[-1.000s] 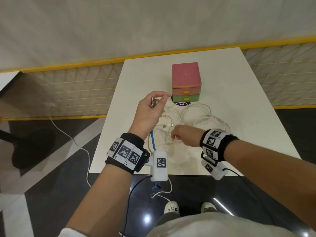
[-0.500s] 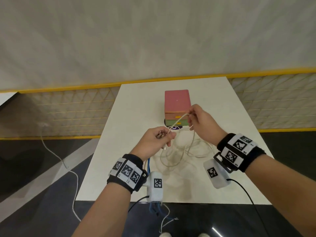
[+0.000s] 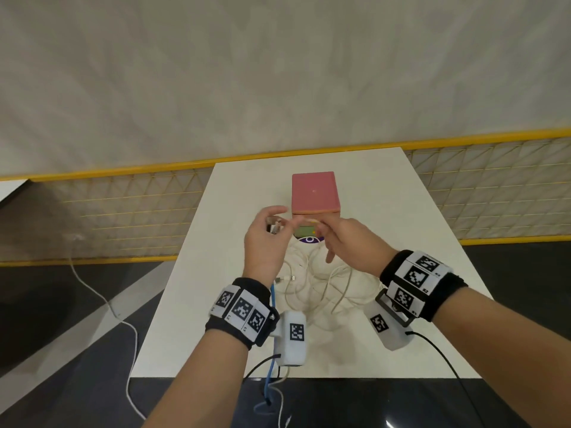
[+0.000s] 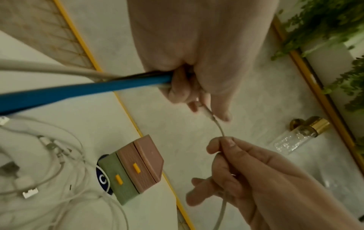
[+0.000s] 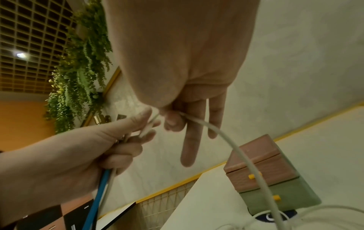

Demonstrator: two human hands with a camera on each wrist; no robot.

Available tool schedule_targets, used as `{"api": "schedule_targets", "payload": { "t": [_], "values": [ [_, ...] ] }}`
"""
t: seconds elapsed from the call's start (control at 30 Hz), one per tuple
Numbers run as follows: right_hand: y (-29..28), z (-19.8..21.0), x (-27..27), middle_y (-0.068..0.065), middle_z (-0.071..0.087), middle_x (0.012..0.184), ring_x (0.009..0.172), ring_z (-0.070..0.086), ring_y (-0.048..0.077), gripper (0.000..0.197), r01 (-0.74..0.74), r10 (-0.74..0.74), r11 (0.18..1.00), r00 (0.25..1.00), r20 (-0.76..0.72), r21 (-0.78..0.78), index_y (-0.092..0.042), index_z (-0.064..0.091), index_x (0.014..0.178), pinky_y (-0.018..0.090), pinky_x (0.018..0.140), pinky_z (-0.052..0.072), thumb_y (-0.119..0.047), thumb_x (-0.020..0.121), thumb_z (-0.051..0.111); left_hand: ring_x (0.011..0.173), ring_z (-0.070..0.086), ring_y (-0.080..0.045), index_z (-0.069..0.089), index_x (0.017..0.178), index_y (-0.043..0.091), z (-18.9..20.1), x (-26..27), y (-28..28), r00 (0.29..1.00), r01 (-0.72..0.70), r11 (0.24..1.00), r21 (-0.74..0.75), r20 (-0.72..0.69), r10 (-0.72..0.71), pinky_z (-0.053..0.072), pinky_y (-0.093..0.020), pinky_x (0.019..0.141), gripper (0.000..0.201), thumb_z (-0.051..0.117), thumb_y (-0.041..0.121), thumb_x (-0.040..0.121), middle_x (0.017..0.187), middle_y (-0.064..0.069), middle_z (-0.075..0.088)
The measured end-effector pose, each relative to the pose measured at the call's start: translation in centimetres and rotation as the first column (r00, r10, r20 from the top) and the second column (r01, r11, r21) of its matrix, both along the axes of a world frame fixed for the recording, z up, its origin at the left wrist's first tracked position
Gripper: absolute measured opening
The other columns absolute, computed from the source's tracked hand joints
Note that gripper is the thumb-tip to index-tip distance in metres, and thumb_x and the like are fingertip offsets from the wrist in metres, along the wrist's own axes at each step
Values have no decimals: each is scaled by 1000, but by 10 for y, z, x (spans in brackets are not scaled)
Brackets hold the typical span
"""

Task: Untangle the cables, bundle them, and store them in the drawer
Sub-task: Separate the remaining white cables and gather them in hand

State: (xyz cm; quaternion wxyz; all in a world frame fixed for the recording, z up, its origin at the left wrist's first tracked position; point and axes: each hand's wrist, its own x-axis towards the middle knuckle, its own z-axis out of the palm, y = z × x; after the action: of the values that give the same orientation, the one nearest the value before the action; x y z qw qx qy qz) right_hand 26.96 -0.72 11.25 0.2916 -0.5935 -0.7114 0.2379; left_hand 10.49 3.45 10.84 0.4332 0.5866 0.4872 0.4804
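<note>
A white table (image 3: pixel 191 291) stands against a pale wall, with a yellow-framed mesh fence (image 3: pixel 129 211) running behind it and a dark floor around it; a white cord (image 3: pixel 102 291) trails over the floor at the left. Above the table, the left hand (image 3: pixel 262 242) is raised with its lower fingers curled round a blue cable (image 4: pixel 82 90) and a pale cable (image 4: pixel 49 70), while its thumb and forefinger pinch the plug end of a thin white cable (image 4: pixel 216 124); what else lies within the fist is hard to make out, and a small metallic piece there is blurred. Beneath and between the hands, a loose tangle of white cables (image 3: pixel 321 285) rests on the table, with several plugs visible; how the strands cross cannot be told. Behind the tangle stands a small drawer box (image 3: pixel 315 196), its pink drawer above its green drawer, both closed, each with a yellow handle; its lower front is partly hidden by the hands, and a dark round sticker (image 4: pixel 103 179) is cut off beneath it. The right hand (image 3: pixel 352 242) pinches the same thin white cable close to the left hand's fingertips, two fingers extended downward; the cable curves down from it towards the tangle. Both wrists carry black bands with printed markers.
</note>
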Motion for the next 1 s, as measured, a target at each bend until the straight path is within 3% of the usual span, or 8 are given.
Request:
{"api": "schedule_targets", "payload": {
  "t": [0.13,0.3,0.47,0.67,0.73,0.8,0.87,1.0],
  "values": [
    [-2,2,-8,-1,55,62,56,66,19,22,32,-29,999,993,-112,27,-11,48,101,44,65,57,-24,102,30,60,46,-10,66,94,21,3,4,5,989,-55,996,-75,136,65,41,-27,60,35,76,49,77,75,8,57],
    [-6,1,-25,1,60,62,59,63,16,14,-77,82,996,993,-81,53,-13,44,103,29,64,49,-21,101,32,40,36,-4,49,70,10,18,19,1,986,80,993,-89,151,-66,34,-17,44,33,67,26,92,47,16,39],
    [-14,-19,-22,1,58,66,59,62,13,24,-184,183,982,983,-33,-51,-15,47,89,33,68,48,-26,102,30,44,38,-5,49,74,17,31,12,5,976,68,997,-28,209,-61,33,-21,46,33,50,37,101,60,4,47],
    [-30,-59,24,-2,54,68,67,61,16,31,-80,77,970,997,-20,-228,-23,40,75,33,74,46,-31,102,29,48,38,-10,40,65,20,67,-20,20,825,76,996,-52,565,-34,39,-21,50,41,45,38,102,55,5,28],
    [-29,-56,31,-5,49,63,60,52,13,32,-33,22,979,998,-58,-199,-16,42,74,28,69,43,-28,102,32,45,26,-8,44,64,23,69,-22,15,874,175,984,-26,464,-143,25,-19,40,39,50,35,101,58,7,30],
    [-23,-44,31,-8,43,62,56,42,5,33,-10,-6,992,992,-123,-127,-17,43,72,24,63,39,-28,102,34,44,32,-3,62,77,27,62,-14,2,957,281,959,14,67,-282,25,-16,40,22,56,33,98,66,13,45],
    [-14,-28,29,-10,42,65,57,40,1,31,-7,-2,999,986,-168,-53,-16,48,76,20,62,37,-29,101,34,48,44,4,69,104,27,50,-1,-12,876,392,919,-40,-290,-386,34,-10,46,15,60,36,95,65,20,50],
    [-8,1,31,-12,43,65,58,41,1,26,-11,17,999,983,-184,38,-17,55,80,14,59,34,-23,101,39,40,38,0,71,92,9,36,9,-20,785,449,864,-227,-362,-503,33,-19,46,32,59,38,95,55,9,43]
  ]
}}
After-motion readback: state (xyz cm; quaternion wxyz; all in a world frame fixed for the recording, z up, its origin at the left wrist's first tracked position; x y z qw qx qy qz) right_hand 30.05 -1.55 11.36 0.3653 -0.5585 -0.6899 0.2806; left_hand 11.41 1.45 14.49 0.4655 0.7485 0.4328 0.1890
